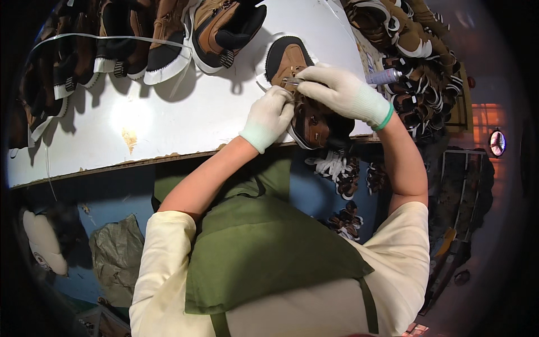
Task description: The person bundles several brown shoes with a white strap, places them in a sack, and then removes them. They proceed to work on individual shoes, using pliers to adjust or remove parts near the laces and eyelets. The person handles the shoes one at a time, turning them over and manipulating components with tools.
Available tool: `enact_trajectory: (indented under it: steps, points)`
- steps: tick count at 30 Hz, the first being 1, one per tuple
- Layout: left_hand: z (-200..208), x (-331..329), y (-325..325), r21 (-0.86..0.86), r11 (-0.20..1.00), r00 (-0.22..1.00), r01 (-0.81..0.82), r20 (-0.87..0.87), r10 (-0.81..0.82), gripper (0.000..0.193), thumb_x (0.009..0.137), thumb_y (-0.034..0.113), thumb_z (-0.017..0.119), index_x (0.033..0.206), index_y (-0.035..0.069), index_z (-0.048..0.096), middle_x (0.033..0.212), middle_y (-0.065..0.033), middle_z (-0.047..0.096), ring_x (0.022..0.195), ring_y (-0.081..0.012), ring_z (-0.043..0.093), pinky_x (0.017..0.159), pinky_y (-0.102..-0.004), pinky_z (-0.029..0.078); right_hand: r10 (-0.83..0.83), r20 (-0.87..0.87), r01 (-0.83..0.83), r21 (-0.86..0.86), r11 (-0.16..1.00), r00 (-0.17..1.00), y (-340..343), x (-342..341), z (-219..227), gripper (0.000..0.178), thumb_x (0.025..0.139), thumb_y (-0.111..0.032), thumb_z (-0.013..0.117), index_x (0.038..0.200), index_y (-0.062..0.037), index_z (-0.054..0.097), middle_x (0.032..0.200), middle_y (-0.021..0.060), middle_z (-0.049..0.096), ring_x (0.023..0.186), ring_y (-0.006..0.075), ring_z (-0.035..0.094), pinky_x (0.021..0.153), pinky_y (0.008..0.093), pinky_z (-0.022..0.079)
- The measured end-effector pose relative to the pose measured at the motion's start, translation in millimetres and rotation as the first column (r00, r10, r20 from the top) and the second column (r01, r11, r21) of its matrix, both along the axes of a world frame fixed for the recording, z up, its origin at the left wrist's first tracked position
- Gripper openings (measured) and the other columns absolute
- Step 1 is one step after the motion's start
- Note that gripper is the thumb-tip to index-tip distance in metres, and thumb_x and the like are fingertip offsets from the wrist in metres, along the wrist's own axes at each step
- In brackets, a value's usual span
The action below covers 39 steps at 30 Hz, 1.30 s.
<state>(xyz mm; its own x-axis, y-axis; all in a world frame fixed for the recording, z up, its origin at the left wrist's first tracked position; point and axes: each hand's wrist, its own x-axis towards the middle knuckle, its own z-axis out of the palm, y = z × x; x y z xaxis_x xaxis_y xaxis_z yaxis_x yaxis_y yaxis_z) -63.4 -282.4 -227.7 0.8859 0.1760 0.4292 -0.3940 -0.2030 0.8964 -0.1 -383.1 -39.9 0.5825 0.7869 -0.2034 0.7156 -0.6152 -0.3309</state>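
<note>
A brown and black boot (290, 54) with a white sole lies on the white table, its toe pointing away from me. My left hand (268, 115), in a white knit glove, is closed on the boot's near left side by the lacing; its fingertips are partly hidden. Across the boot from the right comes my right hand (343, 93), gloved with a green cuff. Its thumb and fingers pinch a slim silvery metal tool (292, 81), whose tip lies over the lace area. I cannot make out the tool's exact kind. Both hands nearly meet above the laces.
More boots (164, 49) stand along the table's far left, one loose boot (224, 33) beside them. A spray can (384, 76) lies at the right edge, near stacked brown shoes (418, 39). The worn front edge of the table (185, 156) runs before my green apron (264, 247).
</note>
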Motion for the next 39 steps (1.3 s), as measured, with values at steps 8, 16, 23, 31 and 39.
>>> enact_trajectory:
  steps: [8,16,23,31,39]
  points:
    - [13.3,-1.1,-8.3,-0.058,0.997,0.997,0.053,-0.054,-0.057,0.011,0.083,0.01,0.061,0.09,0.0,0.062,0.094,-0.0158,0.063,0.087,-0.0329,0.063,0.078,-0.0378,0.051,0.136,0.186,-0.023,-0.508,0.861,0.973,5.4,-3.0,17.0,0.032,0.089,-0.035,0.059,0.1,-0.0057,0.066,0.094,0.0178,0.064,0.089,0.036,0.063,0.079,0.0431,0.052]
    - [12.6,-0.9,-11.4,-0.095,0.993,0.996,0.07,-0.05,-0.075,0.01,0.084,0.011,0.061,0.089,0.002,0.062,0.092,-0.0144,0.064,0.086,-0.0322,0.063,0.077,-0.0367,0.051,0.267,0.164,-0.062,-0.737,0.673,0.95,22.0,-21.6,26.1,0.025,0.086,-0.031,0.064,0.094,-0.0072,0.064,0.089,0.0146,0.06,0.076,0.033,0.065,0.067,0.0423,0.054]
    - [15.7,-5.2,-13.9,-0.151,0.986,0.995,0.073,-0.056,-0.083,0.009,0.083,0.01,0.06,0.086,0.003,0.062,0.091,-0.0139,0.063,0.086,-0.0329,0.062,0.077,-0.0376,0.05,0.317,0.179,-0.013,-0.854,0.52,0.931,44.8,-31.5,21.3,0.017,0.083,-0.02,0.061,0.09,-0.006,0.07,0.095,0.0142,0.062,0.083,0.0296,0.067,0.072,0.0396,0.055]
    - [11.7,-3.9,-22.9,-0.135,0.989,0.99,0.052,-0.123,-0.069,0.009,0.084,0.011,0.056,0.085,0.004,0.062,0.092,-0.0142,0.061,0.087,-0.0345,0.061,0.076,-0.0391,0.05,0.443,0.174,-0.108,-0.833,0.542,0.88,28.8,-18.8,1.5,0.013,0.078,-0.017,0.062,0.083,-0.0054,0.066,0.088,0.0136,0.059,0.073,0.0308,0.066,0.066,0.0403,0.055]
    - [10.6,-1.3,-27.9,-0.184,0.982,0.993,0.038,-0.105,-0.058,0.009,0.084,0.012,0.058,0.086,0.004,0.062,0.092,-0.0144,0.061,0.085,-0.0355,0.061,0.075,-0.041,0.05,0.4,0.146,-0.071,-0.875,0.479,0.905,29.5,-12.5,-1.5,0.016,0.079,-0.019,0.063,0.087,-0.0051,0.065,0.091,0.014,0.058,0.073,0.0307,0.066,0.065,0.0413,0.055]
